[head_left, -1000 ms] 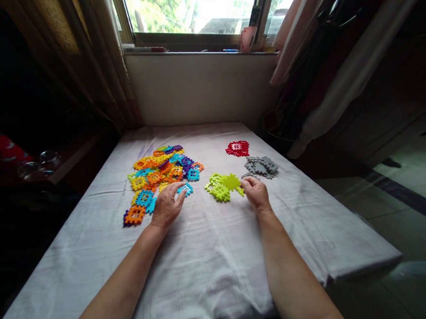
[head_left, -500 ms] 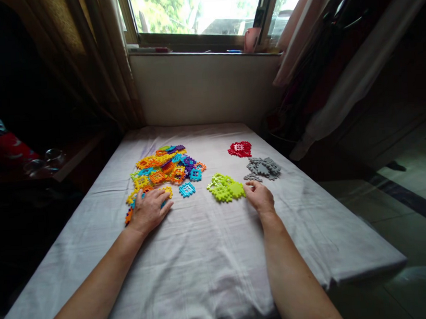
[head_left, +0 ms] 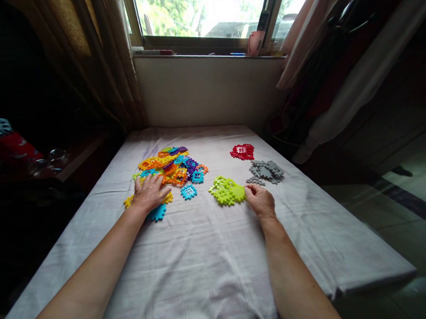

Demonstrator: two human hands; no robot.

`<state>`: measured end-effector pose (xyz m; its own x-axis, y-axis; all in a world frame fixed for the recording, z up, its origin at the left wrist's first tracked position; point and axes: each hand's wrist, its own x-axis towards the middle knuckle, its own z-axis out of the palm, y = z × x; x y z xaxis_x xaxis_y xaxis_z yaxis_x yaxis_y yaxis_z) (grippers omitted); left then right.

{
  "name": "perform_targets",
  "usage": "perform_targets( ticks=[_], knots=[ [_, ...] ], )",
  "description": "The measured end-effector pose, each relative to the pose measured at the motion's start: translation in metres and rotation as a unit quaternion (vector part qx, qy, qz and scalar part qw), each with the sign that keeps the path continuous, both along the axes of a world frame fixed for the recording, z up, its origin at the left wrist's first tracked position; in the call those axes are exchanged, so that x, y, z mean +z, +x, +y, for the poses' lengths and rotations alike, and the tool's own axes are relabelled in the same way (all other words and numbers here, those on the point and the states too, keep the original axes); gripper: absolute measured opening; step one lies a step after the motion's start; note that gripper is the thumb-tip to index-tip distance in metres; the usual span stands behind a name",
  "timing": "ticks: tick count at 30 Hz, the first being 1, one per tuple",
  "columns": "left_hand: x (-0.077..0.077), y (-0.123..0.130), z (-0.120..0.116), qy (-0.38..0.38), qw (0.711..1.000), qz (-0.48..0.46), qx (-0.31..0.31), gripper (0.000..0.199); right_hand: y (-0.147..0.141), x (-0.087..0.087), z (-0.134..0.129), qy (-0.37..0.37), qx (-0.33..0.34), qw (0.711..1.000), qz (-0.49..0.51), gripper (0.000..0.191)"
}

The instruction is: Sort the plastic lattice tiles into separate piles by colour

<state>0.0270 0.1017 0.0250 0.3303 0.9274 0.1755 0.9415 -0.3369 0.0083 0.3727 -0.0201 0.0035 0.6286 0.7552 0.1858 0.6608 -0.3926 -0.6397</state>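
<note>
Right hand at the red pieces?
No, the right hand is at the near right edge of the lime-green pieces, with the red pieces farther back.

Backlit by overexposed window (head_left: 202,11) | dim room, near-black sides | edges stretched, smeared

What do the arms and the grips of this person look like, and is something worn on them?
The left grip and the right grip are bare human hands, without gloves. No ring, watch or bracelet can be seen. The left forearm and right forearm show no sleeves. The fingernails are too small to judge.
</note>
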Motion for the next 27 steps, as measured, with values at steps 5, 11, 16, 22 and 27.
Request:
perform_targets(
  ticks=[5,11,16,22,27],
  knots=[
    [-0.004,-0.012,-0.04,0.05,0.997,-0.011,-0.053,0.038,-0.003,0.003,0.0,0.01,0.004,1.0,0.001,0.027],
    [0.014,-0.016,-0.043,0.062,0.997,-0.018,-0.044,0.037,-0.009,0.001,0.0,0.045,0.024,0.999,0.002,0.027],
    [0.024,-0.007,-0.003,0.062,0.998,0.026,-0.011,0.023,-0.006,-0.001,0.0,0.054,0.012,0.998,0.003,0.029],
    [0.029,-0.003,0.011,0.049,0.996,0.072,-0.028,0.021,0.004,0.004,-0.001,0.069,-0.013,0.997,0.031,0.029],
    [0.04,0.004,-0.008,0.097,0.994,0.023,-0.035,0.032,0.008,0.006,0.0,0.112,-0.025,0.992,0.057,0.034]
  ],
)
